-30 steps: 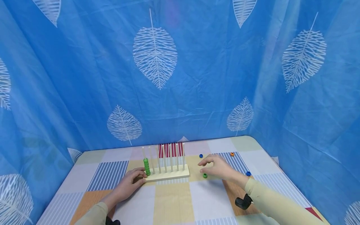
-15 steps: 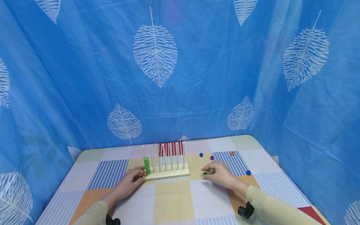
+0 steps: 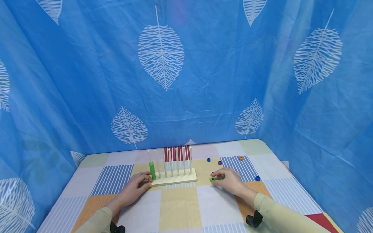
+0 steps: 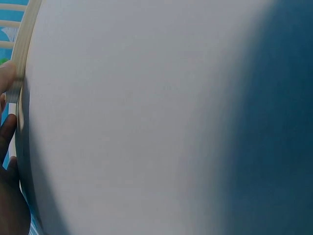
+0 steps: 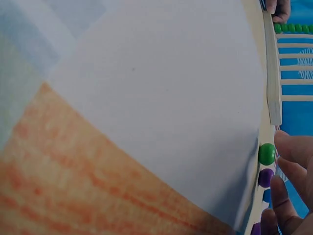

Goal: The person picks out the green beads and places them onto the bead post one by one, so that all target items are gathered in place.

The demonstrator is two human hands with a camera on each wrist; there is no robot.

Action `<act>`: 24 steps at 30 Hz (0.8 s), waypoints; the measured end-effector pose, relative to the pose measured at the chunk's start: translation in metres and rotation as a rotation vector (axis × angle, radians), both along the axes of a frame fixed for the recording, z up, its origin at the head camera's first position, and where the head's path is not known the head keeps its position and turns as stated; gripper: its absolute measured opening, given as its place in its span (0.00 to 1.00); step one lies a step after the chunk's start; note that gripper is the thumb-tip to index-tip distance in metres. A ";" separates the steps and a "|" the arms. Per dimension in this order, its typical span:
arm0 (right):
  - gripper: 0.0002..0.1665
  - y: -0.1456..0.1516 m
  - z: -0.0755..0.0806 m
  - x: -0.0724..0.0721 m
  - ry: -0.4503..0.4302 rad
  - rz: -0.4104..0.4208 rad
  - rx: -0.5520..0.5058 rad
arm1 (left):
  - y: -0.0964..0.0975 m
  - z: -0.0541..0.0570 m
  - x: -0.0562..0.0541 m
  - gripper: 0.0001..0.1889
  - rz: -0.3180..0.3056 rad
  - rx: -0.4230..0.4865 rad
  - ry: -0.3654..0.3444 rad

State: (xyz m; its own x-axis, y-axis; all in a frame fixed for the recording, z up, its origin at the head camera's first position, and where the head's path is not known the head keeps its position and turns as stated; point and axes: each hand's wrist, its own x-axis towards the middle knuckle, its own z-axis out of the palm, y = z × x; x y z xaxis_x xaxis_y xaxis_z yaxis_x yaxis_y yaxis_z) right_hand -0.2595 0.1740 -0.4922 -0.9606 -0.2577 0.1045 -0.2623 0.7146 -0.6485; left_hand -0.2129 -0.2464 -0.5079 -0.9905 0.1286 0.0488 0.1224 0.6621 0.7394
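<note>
My left hand [image 3: 135,189] holds the left end of a pale wooden peg rack [image 3: 177,179]. Its fingers also show at the rack's end in the left wrist view. A stack of green beads [image 3: 152,171] sits on the leftmost peg; the other pegs are bare. My right hand [image 3: 230,183] is low over the table, thumb and forefinger spread about a loose green bead [image 3: 212,179]. In the right wrist view this green bead [image 5: 266,154] lies just by the fingertips, its round face uncovered. A purple bead [image 5: 265,177] is close beside it, partly hidden by my fingers in the head view.
Loose beads lie right of the rack: a blue bead [image 3: 208,160], another purple bead [image 3: 220,162], an orange bead [image 3: 241,158] and a second blue bead [image 3: 257,178]. A patchwork cloth [image 3: 180,210] covers the table. Blue leaf-print curtains [image 3: 204,81] enclose the back and sides.
My right hand has come down and slightly right to the green bead, uncovering a purple bead behind it. The left hand stays on the rack.
</note>
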 end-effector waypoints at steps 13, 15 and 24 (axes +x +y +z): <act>0.10 0.004 -0.011 -0.003 0.001 -0.080 -0.012 | 0.000 0.002 0.000 0.02 0.004 -0.005 -0.008; 0.10 0.004 -0.012 -0.004 0.004 -0.079 -0.014 | 0.000 0.002 0.001 0.02 0.005 -0.007 -0.008; 0.10 0.002 -0.012 -0.003 -0.003 -0.086 -0.008 | 0.000 0.002 0.001 0.02 -0.003 -0.003 0.002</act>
State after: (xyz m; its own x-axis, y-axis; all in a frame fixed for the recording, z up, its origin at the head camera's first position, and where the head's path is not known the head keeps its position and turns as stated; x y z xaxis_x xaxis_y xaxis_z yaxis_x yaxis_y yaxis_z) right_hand -0.2624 0.1764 -0.5043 -0.9794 -0.1733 0.1033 -0.1981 0.7293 -0.6549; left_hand -0.2120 -0.2462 -0.5060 -0.9900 0.1317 0.0500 0.1256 0.6642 0.7369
